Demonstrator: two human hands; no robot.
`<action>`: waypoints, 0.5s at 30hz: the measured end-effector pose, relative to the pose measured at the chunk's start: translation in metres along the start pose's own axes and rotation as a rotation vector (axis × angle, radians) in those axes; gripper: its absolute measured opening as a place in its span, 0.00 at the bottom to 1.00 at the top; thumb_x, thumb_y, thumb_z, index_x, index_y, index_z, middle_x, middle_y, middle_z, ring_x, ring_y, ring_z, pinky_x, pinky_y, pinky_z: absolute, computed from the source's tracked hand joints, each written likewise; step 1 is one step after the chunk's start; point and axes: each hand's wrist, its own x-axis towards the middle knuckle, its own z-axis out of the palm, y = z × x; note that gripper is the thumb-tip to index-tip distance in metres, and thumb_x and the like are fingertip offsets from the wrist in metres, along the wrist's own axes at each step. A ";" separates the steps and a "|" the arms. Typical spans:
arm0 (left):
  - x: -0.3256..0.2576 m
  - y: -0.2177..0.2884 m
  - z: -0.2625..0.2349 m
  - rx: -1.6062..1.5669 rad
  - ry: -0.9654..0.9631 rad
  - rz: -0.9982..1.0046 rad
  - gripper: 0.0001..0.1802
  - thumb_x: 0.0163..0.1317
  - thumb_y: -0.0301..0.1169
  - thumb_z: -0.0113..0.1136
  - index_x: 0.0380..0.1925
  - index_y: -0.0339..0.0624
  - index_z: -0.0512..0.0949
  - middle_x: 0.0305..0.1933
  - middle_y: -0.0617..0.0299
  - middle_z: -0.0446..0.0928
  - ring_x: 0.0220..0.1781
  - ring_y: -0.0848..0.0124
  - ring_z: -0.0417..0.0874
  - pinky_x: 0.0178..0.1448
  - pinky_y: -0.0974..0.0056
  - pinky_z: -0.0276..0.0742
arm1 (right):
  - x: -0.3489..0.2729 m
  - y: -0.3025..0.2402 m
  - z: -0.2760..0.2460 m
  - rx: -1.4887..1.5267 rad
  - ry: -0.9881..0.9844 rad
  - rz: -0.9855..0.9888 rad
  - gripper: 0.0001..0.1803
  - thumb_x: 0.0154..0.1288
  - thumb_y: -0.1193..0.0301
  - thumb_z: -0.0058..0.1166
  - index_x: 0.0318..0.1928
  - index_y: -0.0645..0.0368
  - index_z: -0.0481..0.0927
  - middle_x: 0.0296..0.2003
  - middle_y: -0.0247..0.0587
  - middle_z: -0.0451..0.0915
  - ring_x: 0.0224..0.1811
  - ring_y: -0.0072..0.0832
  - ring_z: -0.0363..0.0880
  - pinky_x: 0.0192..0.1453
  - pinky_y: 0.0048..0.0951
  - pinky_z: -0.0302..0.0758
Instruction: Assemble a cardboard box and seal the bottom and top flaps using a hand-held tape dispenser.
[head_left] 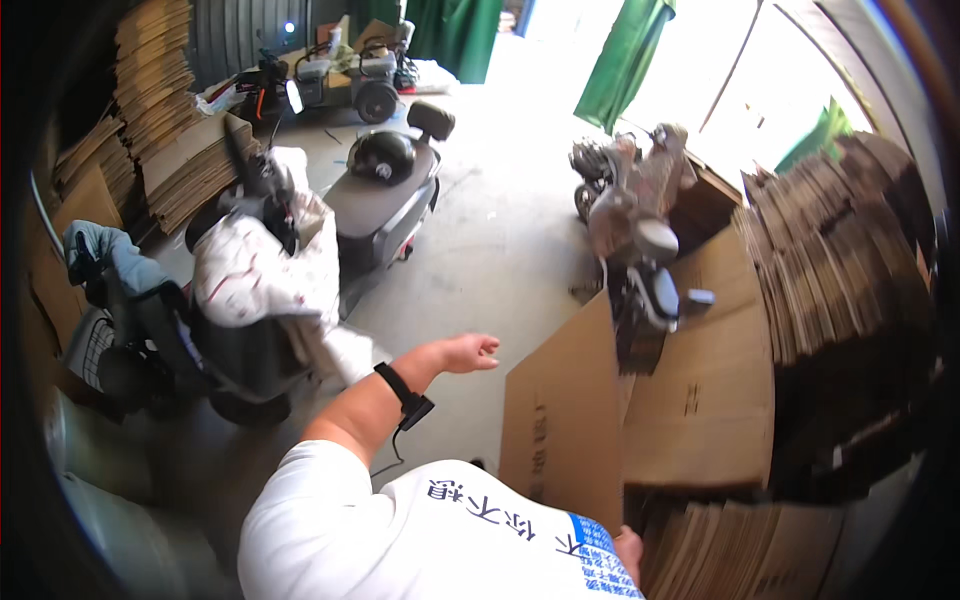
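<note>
My left hand (470, 353) reaches out over the floor in front of me, its fingers loosely curled with nothing visible in them. A black band with a small box and a cable sits on that forearm. Low at my right side, my right hand (629, 553) grips the near edge of a large flat cardboard sheet (560, 410); its fingers are partly hidden. The sheet stands upright, tilted, beside my body. Right of it leans another big cardboard piece (705, 400), with bundled cardboard (740, 545) below.
A scooter with a pale cover (255, 265) stands at left, a black helmet (382, 157) on its seat. Another dusty scooter (640, 200) is at right. Tall cardboard stacks (825, 255) line the right side. A three-wheeler (350, 80) and green curtains (625, 60) are at the back.
</note>
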 end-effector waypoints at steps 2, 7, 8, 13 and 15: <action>0.060 -0.006 -0.032 0.093 0.027 -0.070 0.35 0.60 0.44 0.63 0.61 0.35 0.67 0.59 0.50 0.75 0.58 0.61 0.77 0.61 0.62 0.72 | 0.084 -0.025 0.010 0.020 0.004 -0.006 0.22 0.45 0.51 0.64 0.30 0.57 0.82 0.27 0.52 0.81 0.35 0.49 0.81 0.39 0.43 0.76; 0.136 -0.020 -0.129 0.179 -0.095 -0.277 0.39 0.59 0.51 0.61 0.63 0.36 0.65 0.61 0.50 0.73 0.62 0.57 0.74 0.65 0.61 0.68 | 0.254 -0.149 -0.008 -0.095 -0.152 0.003 0.14 0.55 0.61 0.53 0.35 0.58 0.80 0.36 0.57 0.80 0.45 0.52 0.78 0.46 0.45 0.73; 0.150 -0.024 -0.153 0.158 -0.062 -0.297 0.39 0.59 0.51 0.61 0.63 0.36 0.65 0.61 0.49 0.73 0.62 0.57 0.73 0.65 0.61 0.68 | 0.303 -0.144 0.008 -0.100 -0.131 -0.017 0.14 0.55 0.61 0.53 0.35 0.58 0.80 0.36 0.57 0.81 0.45 0.52 0.78 0.45 0.45 0.73; 0.254 -0.068 -0.269 0.275 0.041 -0.443 0.40 0.58 0.51 0.60 0.64 0.37 0.64 0.62 0.46 0.71 0.63 0.53 0.72 0.65 0.59 0.68 | 0.490 -0.252 0.015 -0.099 -0.112 0.066 0.19 0.54 0.55 0.58 0.40 0.56 0.82 0.36 0.56 0.82 0.44 0.51 0.79 0.45 0.41 0.74; 0.314 -0.077 -0.317 0.257 -0.011 -0.472 0.40 0.59 0.51 0.60 0.64 0.35 0.64 0.63 0.45 0.70 0.65 0.53 0.71 0.67 0.59 0.66 | 0.565 -0.305 0.014 -0.094 -0.097 0.047 0.20 0.54 0.55 0.58 0.41 0.55 0.82 0.37 0.55 0.82 0.45 0.51 0.79 0.46 0.41 0.74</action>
